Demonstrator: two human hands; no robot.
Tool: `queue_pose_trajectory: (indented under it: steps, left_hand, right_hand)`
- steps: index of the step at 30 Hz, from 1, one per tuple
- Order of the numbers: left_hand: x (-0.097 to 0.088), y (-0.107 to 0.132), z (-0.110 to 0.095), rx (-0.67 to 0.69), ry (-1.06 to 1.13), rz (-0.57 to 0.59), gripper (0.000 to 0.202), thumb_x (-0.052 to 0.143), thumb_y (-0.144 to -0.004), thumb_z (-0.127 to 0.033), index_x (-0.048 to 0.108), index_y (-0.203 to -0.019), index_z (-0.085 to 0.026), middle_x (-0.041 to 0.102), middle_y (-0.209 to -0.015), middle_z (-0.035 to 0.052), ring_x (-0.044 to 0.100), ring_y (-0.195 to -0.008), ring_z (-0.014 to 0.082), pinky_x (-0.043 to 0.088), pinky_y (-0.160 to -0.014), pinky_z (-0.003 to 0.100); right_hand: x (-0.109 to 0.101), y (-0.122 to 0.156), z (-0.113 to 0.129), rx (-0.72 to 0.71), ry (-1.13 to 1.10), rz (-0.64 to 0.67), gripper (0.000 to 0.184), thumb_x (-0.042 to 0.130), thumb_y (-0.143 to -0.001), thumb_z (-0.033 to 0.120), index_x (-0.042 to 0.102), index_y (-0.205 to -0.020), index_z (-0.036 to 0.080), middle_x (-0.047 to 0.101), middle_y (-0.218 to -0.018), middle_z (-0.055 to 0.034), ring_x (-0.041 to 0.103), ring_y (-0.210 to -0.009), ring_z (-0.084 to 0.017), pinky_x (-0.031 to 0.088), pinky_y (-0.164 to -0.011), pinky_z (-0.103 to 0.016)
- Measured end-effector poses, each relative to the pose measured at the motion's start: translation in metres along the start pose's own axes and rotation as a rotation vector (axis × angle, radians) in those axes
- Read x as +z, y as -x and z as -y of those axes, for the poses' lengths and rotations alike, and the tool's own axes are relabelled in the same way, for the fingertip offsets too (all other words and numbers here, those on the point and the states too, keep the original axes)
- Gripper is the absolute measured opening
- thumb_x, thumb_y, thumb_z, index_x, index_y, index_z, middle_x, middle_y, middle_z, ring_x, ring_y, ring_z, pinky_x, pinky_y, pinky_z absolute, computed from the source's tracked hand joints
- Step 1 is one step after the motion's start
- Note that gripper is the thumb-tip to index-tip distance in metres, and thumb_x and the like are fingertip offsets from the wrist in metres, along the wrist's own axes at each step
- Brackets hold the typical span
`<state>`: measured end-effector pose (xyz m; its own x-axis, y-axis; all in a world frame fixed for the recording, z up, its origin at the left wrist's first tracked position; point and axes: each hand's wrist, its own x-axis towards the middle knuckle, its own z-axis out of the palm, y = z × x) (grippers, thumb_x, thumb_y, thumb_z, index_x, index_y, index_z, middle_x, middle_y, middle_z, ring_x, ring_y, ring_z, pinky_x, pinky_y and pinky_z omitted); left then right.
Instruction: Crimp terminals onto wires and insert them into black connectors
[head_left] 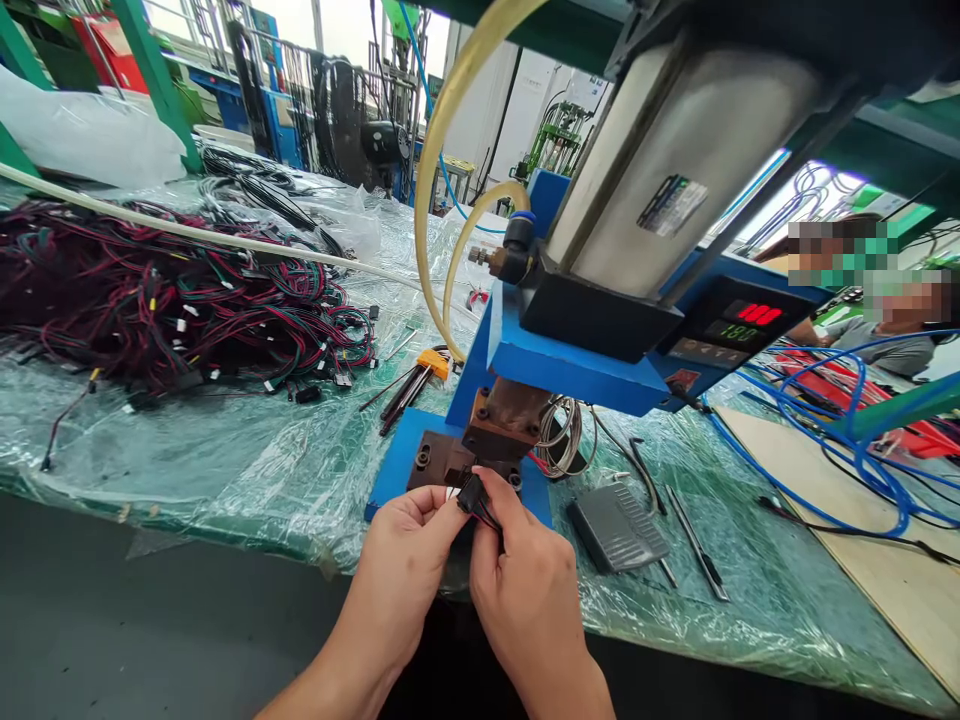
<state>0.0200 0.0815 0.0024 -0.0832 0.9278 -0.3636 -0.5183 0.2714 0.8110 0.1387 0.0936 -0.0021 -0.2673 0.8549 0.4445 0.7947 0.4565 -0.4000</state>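
A black cable connector (470, 494) is pinched in front of a blue pneumatic press (577, 375). My left hand (409, 550) closes thumb and finger on its left side, where a small white bit shows. On the other side, my right hand (525, 570) grips the connector and the black wires running down from it. Just beyond my fingertips sit the brown metal press head (504, 420) and the dark lower block (435, 460) on the blue base. My fingers hide part of the connector and the lower block.
Tangled red, black and green wire harnesses (187, 300) fill the left of the plastic-covered table. Hex keys in an orange holder (433, 364) lie left of the press. At right are a grey pedal (619, 528), a pen-like metal tool (697, 545) and blue hoses (855, 420). Two people sit far right.
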Motion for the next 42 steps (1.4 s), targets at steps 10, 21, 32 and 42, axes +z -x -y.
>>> queue_pose_trajectory:
  steps: [10, 21, 32, 42]
  left_hand:
    - [0.0, 0.001, -0.001, -0.016, -0.034, 0.03, 0.04, 0.081, -0.068, -0.049, 0.061, -0.069, -0.014, 0.026, -0.046, -0.011, 0.01, -0.044, 0.0042, 0.008, -0.039, 0.018]
    - [-0.006, 0.0, 0.006, -0.006, -0.114, 0.021, 0.036, 0.072, -0.081, -0.045, 0.054, -0.068, -0.017, 0.023, -0.051, -0.011, 0.01, -0.046, 0.0059, 0.011, -0.041, 0.021]
    - [-0.005, -0.003, 0.004, -0.003, -0.123, 0.018, 0.037, 0.073, -0.08, -0.046, 0.054, -0.067, -0.017, 0.022, -0.05, -0.0112, 0.009, -0.047, 0.0063, 0.011, -0.043, 0.021]
    - [-0.006, -0.003, 0.004, -0.005, -0.085, 0.023, 0.038, 0.077, -0.075, -0.047, 0.054, -0.066, -0.018, 0.021, -0.049, -0.0116, 0.008, -0.046, 0.0057, 0.009, -0.042, 0.021]
  right_hand:
    - [-0.002, 0.009, 0.0, 0.05, -0.072, 0.097, 0.05, 0.039, -0.091, 0.014, 0.053, -0.139, 0.018, 0.075, -0.114, -0.0093, 0.075, -0.087, -0.027, 0.059, -0.071, -0.037]
    - [-0.019, 0.046, -0.022, 0.341, -0.073, -0.267, 0.038, 0.042, -0.101, 0.04, 0.06, -0.127, 0.021, 0.075, -0.096, -0.0079, 0.072, -0.084, -0.022, 0.055, -0.074, -0.032]
    - [-0.042, 0.056, -0.093, 0.273, 0.293, -0.228, 0.063, 0.03, -0.1, 0.056, 0.069, -0.113, 0.008, 0.067, -0.122, -0.0213, 0.058, -0.12, -0.039, 0.042, -0.104, -0.061]
    - [-0.044, 0.053, -0.092, 0.347, 0.435, -0.191, 0.064, 0.026, -0.1, 0.053, 0.067, -0.119, 0.008, 0.071, -0.098, -0.0183, 0.066, -0.095, -0.036, 0.052, -0.083, -0.049]
